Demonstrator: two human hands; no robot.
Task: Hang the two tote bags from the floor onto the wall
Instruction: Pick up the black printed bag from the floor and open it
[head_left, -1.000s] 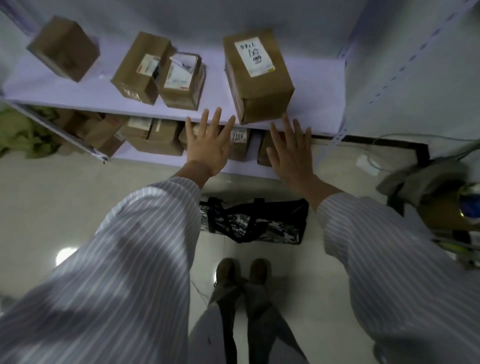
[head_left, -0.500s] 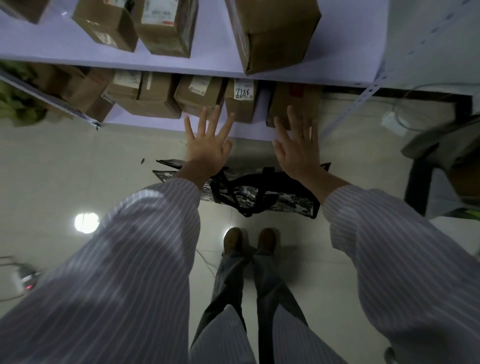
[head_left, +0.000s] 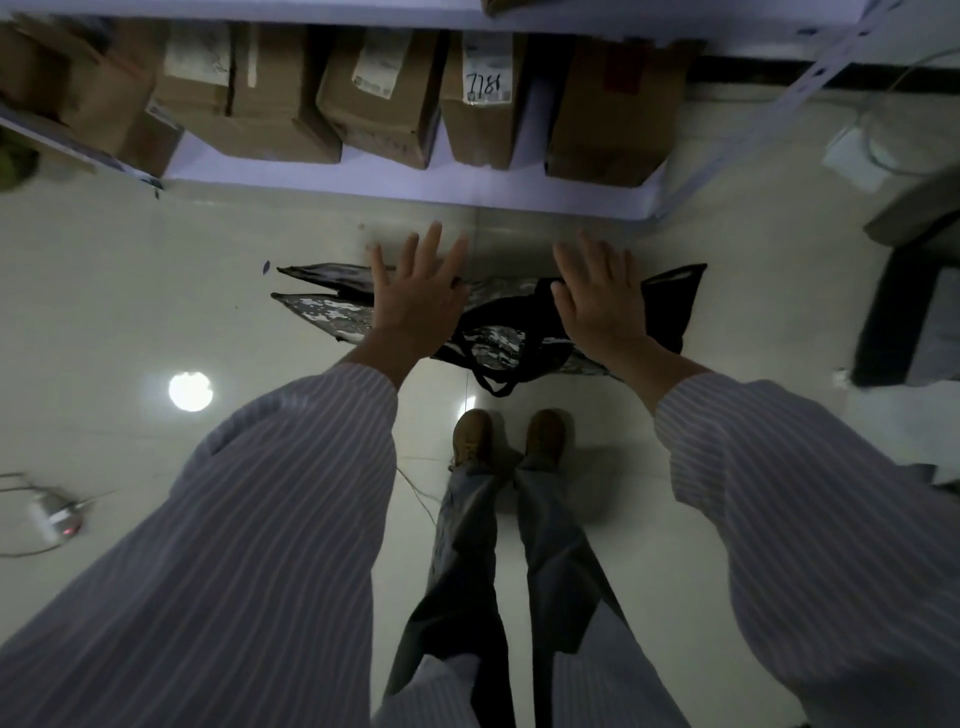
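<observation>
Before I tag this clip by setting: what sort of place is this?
Most likely a stockroom or parcel storage room. A low metal shelf holds a row of labelled cardboard boxes, one marked 7781, above a glossy tiled floor where the tote bags lie.

floor: glossy tile | boxes: matt cardboard, paper labels | tote bags: cloth | sleeves: striped cloth

Bare floor left of the tote bags — open approach. Low shelf with cardboard boxes just behind the bags — blocks that side.
</observation>
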